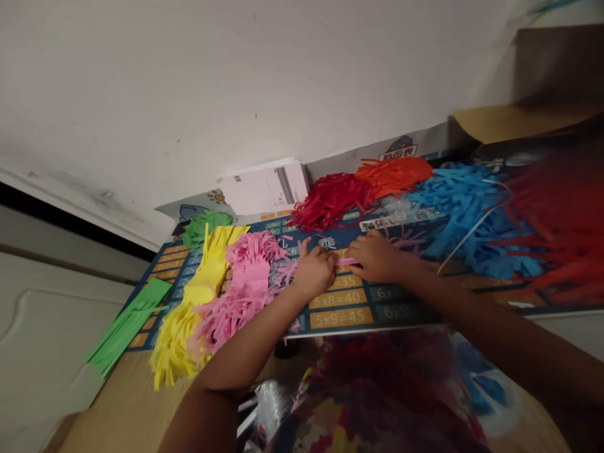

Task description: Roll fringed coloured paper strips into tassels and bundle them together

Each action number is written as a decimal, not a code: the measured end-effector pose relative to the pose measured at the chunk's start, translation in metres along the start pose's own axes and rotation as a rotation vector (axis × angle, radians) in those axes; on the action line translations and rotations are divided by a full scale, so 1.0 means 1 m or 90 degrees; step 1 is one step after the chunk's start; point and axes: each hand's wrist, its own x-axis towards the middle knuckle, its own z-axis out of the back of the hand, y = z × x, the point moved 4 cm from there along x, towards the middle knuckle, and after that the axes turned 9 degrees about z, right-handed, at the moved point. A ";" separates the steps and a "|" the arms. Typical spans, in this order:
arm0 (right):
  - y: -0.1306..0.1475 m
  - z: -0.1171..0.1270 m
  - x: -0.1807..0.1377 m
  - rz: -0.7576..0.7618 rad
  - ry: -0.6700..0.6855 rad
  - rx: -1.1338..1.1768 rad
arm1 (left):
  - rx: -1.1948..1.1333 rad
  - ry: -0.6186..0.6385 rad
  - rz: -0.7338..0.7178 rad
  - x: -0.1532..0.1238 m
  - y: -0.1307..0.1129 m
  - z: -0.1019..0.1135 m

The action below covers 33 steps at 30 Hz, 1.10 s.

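Observation:
My left hand (313, 272) and my right hand (375, 257) are close together over the middle of a printed mat. Between them runs a narrow twisted band of pink-lilac fringed paper (346, 261), and the fingers of both hands are closed on it. Lilac fringe spreads out past the right hand, and more shows left of the left hand. Just to the left lies a pink fringed paper bundle (250, 277), overlapping a yellow one (202, 283). My left forearm partly covers the pink bundle.
Green fringed paper (129, 318) lies at the left, with a green bundle (207, 226) behind. Red (335, 198), orange (396, 175) and blue (472, 217) bundles sit along the back and right. A white box (267, 187) leans on the wall. A white cord (472, 229) crosses the blue.

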 end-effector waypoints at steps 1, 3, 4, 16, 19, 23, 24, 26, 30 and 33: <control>0.003 -0.002 0.000 0.007 -0.015 -0.007 | -0.005 -0.010 0.003 -0.002 0.002 -0.001; 0.004 -0.012 -0.003 0.012 -0.015 -0.012 | -0.019 -0.025 0.008 -0.005 0.007 -0.002; 0.001 -0.017 -0.006 0.007 -0.013 -0.006 | -0.030 -0.028 0.012 -0.007 0.010 -0.003; -0.051 -0.038 -0.025 -0.177 -0.037 0.225 | -0.220 0.063 0.219 -0.011 0.033 -0.018; -0.052 -0.040 -0.020 -0.201 -0.027 0.228 | -0.215 0.057 0.231 -0.009 0.033 -0.021; -0.052 -0.043 -0.022 -0.210 -0.040 0.219 | -0.206 0.043 0.228 -0.007 0.032 -0.025; -0.053 -0.044 -0.023 -0.208 -0.043 0.216 | -0.205 0.043 0.227 -0.006 0.032 -0.026; -0.054 -0.046 -0.024 -0.205 -0.044 0.212 | -0.203 0.047 0.226 -0.005 0.033 -0.027; -0.054 -0.048 -0.024 -0.223 -0.041 0.221 | -0.222 0.060 0.238 -0.004 0.036 -0.027; -0.047 -0.039 -0.025 -0.210 -0.061 0.190 | -0.219 0.029 0.193 -0.006 0.035 -0.024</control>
